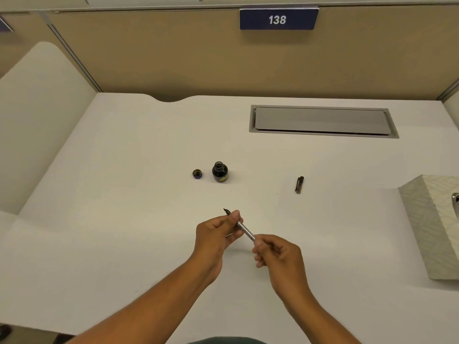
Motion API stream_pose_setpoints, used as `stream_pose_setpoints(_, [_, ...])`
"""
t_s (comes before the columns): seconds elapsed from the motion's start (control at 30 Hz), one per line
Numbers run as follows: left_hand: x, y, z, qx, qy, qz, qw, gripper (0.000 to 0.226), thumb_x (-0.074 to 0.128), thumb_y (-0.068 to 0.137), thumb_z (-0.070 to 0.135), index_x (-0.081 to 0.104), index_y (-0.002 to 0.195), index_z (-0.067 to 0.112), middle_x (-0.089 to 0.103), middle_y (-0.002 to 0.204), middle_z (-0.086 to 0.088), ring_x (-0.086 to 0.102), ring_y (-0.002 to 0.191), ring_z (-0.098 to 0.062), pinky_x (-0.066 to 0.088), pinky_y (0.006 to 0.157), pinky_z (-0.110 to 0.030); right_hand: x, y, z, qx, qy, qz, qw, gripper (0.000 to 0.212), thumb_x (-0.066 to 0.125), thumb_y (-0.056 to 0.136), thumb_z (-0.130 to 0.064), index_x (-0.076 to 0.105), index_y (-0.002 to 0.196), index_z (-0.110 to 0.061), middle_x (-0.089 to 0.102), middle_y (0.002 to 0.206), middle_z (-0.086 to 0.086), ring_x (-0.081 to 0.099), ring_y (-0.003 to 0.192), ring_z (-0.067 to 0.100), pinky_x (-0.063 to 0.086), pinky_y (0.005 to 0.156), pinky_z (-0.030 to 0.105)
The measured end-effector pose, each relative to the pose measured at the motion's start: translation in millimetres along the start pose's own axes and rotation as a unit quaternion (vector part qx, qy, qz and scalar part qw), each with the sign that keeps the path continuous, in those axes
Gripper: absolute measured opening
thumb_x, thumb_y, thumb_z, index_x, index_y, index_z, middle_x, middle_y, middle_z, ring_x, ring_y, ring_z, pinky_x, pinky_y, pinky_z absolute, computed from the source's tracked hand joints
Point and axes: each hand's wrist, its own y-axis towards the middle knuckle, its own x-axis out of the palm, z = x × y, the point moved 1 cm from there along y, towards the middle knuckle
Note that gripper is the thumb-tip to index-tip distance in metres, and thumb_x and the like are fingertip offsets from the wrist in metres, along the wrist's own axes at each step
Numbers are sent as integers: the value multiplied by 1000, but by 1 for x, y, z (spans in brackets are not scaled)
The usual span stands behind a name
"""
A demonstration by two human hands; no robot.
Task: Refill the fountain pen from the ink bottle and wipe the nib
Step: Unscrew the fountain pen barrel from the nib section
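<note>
Both hands hold a slim silver fountain pen [245,230] above the white desk [124,219]. My left hand [216,234] grips the front section, and the dark nib pokes out past its fingers, pointing up and left. My right hand [278,252] pinches the pen's rear end. A small dark ink bottle [220,172] stands open farther back on the desk, with its round cap [197,174] lying just left of it. The pen's dark cap [299,184] lies apart to the right.
A patterned tissue box [432,224] sits at the right edge of the desk. A grey cable hatch [323,121] is set into the desk at the back right. Beige partition walls surround the desk, with a blue sign [278,19] reading 138.
</note>
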Motion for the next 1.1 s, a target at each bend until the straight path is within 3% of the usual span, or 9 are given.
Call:
stream_pose_setpoints(0.17, [4, 1, 5, -4, -10, 4, 1000, 23, 80, 87, 23, 82, 92, 0, 80, 90, -10, 76, 83, -19, 63, 82, -28, 1, 6, -6, 41, 95, -20, 994, 13, 72, 94, -18, 74, 107, -20, 76, 83, 8, 73, 74, 21, 64, 72, 31])
stream_pose_setpoints(0.27, [5, 1, 5, 1, -5, 9, 1000, 23, 80, 88, 22, 82, 92, 0, 81, 90, -10, 77, 86, -20, 63, 83, -29, 3, 9, -5, 53, 64, -27, 996, 17, 64, 99, -20, 78, 99, -9, 74, 77, 9, 69, 67, 22, 62, 64, 29])
stream_pose_setpoints(0.4, [4, 0, 6, 8, -14, 13, 1000, 19, 78, 89, 20, 83, 90, 2, 80, 89, -10, 76, 87, -19, 63, 79, -26, -1, 10, -4, 18, 47, -8, 999, 17, 79, 88, -14, 77, 102, -21, 77, 89, 1, 75, 81, 17, 63, 71, 25])
stream_pose_setpoints(0.53, [4, -2, 4, 6, -11, 7, 1000, 19, 78, 90, 19, 82, 91, 0, 80, 90, -11, 77, 88, -19, 64, 81, -27, 0, 9, -4, 73, 76, -50, 993, 14, 64, 99, -19, 77, 100, -16, 76, 87, 16, 73, 73, 21, 65, 72, 33])
stream_pose_setpoints(0.63, [5, -3, 3, 11, -10, 6, 1000, 19, 78, 89, 19, 82, 89, 1, 80, 88, -10, 76, 87, -19, 64, 80, -26, -1, 8, -3, 36, 51, -22, 998, 12, 74, 90, -7, 78, 96, -17, 76, 91, 8, 73, 79, 18, 63, 69, 26])
stream_pose_setpoints(0.7, [6, -4, 4, 13, -13, 6, 1000, 19, 78, 90, 19, 82, 89, 0, 79, 88, -10, 75, 86, -19, 63, 79, -26, -2, 8, -2, 36, 56, -21, 998, 17, 79, 88, -14, 75, 103, -21, 76, 95, 6, 74, 83, 20, 64, 74, 29])
stream_pose_setpoints(0.83, [5, -5, 4, 15, -10, 5, 1000, 18, 78, 90, 18, 82, 88, 0, 79, 88, -11, 76, 88, -19, 64, 79, -26, 0, 7, -5, 75, 75, -46, 993, 16, 62, 101, -20, 76, 98, -12, 75, 83, 14, 72, 70, 21, 64, 69, 32])
stream_pose_setpoints(0.97, [5, -6, 4, 17, -15, 10, 1000, 19, 77, 91, 17, 81, 92, -1, 79, 88, -11, 75, 88, -20, 63, 78, -24, -2, 7, -4, 36, 60, -16, 997, 11, 75, 91, -12, 76, 101, -17, 76, 92, 9, 75, 81, 22, 65, 75, 32])
stream_pose_setpoints(1.1, [4, -7, 5, 18, -12, 11, 1000, 19, 78, 91, 18, 81, 90, -1, 79, 88, -10, 75, 88, -20, 63, 79, -24, 0, 7, -6, 89, 75, -54, 992, 19, 60, 102, -20, 76, 102, -10, 76, 82, 13, 71, 68, 20, 65, 69, 33])
